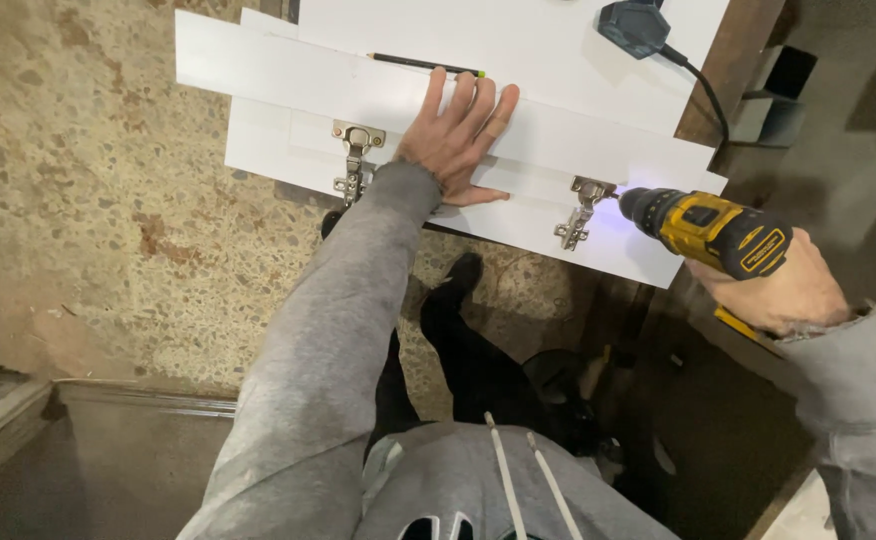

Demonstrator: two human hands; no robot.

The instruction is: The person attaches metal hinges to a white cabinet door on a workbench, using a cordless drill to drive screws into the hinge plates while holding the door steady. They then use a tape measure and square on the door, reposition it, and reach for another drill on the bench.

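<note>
At the centre of the frame the left hand (461, 135) lay flat and open on the white panel (558, 130); at the right, the right hand (783, 290) gripped a yellow drill (713, 230) at the right hinge (580, 210).

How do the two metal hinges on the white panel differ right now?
The left hinge sits clear of both hands, beside the left hand pressed flat on the white panel. The right hinge has the tip of the yellow drill at it, held by the right hand, and is lit bluish by the drill's lamp. Both are silver cup-style hinges along the same edge.
</note>
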